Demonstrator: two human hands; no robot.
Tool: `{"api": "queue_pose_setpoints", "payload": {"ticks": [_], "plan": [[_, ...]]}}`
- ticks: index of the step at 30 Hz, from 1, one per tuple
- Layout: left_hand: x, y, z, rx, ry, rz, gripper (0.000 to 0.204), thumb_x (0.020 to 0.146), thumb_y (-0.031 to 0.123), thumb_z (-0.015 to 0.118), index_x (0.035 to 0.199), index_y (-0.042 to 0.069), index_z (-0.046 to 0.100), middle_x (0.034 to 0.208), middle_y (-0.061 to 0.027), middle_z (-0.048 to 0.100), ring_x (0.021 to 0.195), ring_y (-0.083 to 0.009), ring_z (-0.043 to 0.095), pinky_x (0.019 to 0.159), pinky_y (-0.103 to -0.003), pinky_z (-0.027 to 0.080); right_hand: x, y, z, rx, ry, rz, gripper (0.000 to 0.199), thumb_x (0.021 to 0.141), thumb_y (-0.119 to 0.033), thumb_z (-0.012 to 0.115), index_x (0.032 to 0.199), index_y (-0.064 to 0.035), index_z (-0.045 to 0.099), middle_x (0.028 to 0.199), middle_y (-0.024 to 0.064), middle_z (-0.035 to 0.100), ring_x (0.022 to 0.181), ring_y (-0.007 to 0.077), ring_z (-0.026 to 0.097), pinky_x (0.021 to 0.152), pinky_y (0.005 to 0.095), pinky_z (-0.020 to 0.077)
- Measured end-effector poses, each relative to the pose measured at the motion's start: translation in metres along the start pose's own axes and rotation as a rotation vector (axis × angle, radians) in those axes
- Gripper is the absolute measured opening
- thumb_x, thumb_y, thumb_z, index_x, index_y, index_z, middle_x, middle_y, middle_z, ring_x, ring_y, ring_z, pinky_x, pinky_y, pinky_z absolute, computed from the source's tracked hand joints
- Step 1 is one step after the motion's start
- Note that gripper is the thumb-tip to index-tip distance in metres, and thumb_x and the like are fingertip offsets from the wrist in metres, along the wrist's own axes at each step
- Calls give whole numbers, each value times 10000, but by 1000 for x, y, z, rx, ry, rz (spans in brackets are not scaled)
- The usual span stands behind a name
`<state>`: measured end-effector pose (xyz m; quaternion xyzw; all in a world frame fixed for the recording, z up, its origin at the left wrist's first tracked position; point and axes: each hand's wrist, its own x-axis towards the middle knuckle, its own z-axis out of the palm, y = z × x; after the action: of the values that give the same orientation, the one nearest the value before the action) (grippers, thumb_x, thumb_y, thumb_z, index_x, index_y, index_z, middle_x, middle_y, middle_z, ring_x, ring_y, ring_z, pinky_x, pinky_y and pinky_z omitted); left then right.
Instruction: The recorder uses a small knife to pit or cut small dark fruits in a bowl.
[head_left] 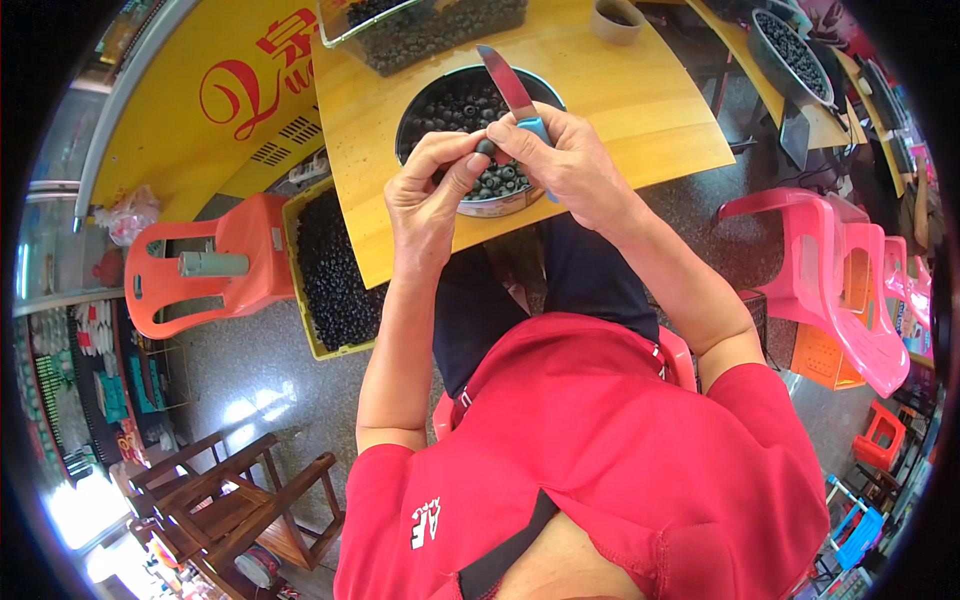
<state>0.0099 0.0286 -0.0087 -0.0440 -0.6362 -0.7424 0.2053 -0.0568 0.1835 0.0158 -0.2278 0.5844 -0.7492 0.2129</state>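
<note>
My right hand (575, 160) grips a knife (508, 88) by its blue handle, the blade pointing up and away over the table. My left hand (432, 185) pinches a small dark round fruit (485, 147) between thumb and fingertips, right against the knife handle. Both hands hover over a round metal bowl (500, 203) filled with the same dark fruits, which stands near the front edge of a yellow wooden table (640, 100).
A clear tub (440, 30) of dark fruits sits at the back of the table beside a small cup (614, 18). A yellow crate (330, 270) of fruits rests on an orange stool (215, 265) at the left. Pink plastic chairs (840, 280) stand at the right, wooden chairs (235, 495) at the lower left.
</note>
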Motion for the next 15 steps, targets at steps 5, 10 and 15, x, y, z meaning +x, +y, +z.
{"api": "queue_pose_setpoints", "payload": {"ticks": [5,10,15], "plan": [[2,3,5,-54,18,-106,197,854,31,686,1047,-4,671,937,-10,624,765,-55,528,662,-191,428,2,5,-1,-151,41,-86,244,961,-253,585,993,-15,631,803,-21,607,753,28,534,643,190,431],[1,3,6,-54,23,-98,202,856,62,697,1049,12,665,905,3,630,751,-42,520,652,-183,417,-6,-8,-4,-457,34,-149,246,953,-249,599,963,-5,628,774,-32,568,725,27,496,618,222,426],[0,1,5,-115,48,-119,200,869,101,694,1048,25,644,900,10,625,740,-38,506,658,-180,411,-1,1,-10,-611,124,-376,170,910,-169,639,944,-4,622,797,36,606,685,105,560,599,263,439]]}}
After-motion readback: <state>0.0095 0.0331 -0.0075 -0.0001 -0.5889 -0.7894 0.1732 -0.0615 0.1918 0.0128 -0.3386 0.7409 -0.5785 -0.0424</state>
